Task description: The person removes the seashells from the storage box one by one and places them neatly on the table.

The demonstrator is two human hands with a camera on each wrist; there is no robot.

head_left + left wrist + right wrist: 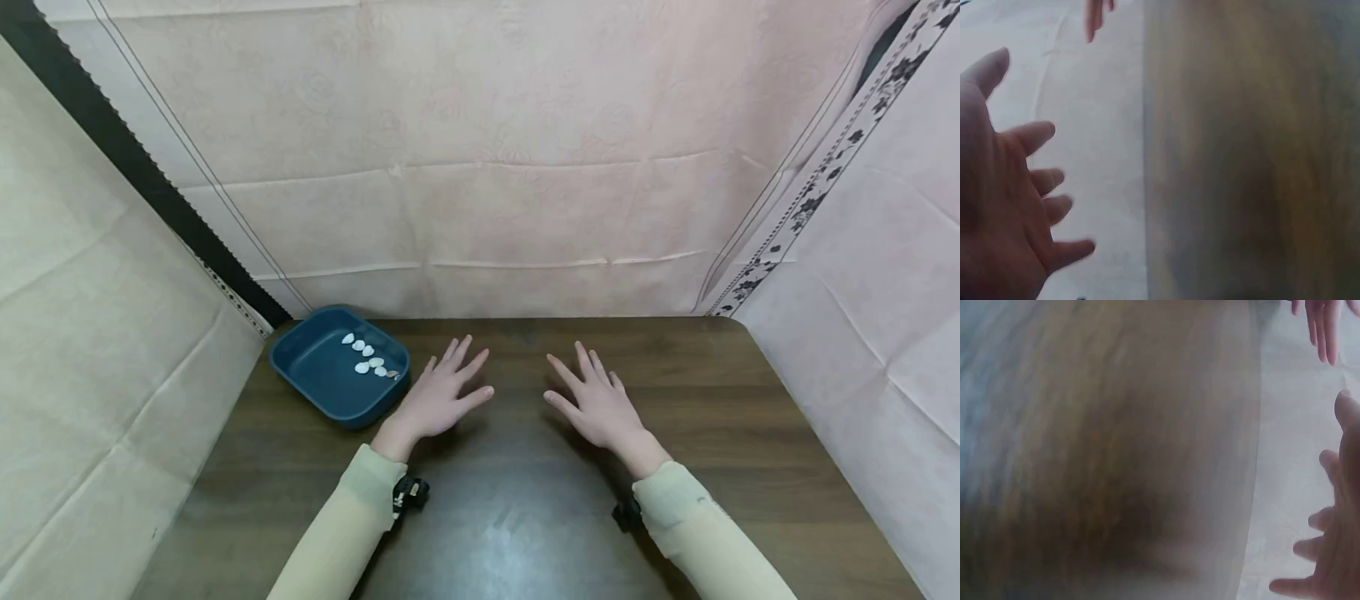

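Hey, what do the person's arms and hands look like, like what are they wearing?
The left sleeve and right sleeve are long and pale cream, slightly greenish toward the ends. The left wrist device is small and black with pale marks; the right wrist device is also black. The left hand and right hand are ungloved.
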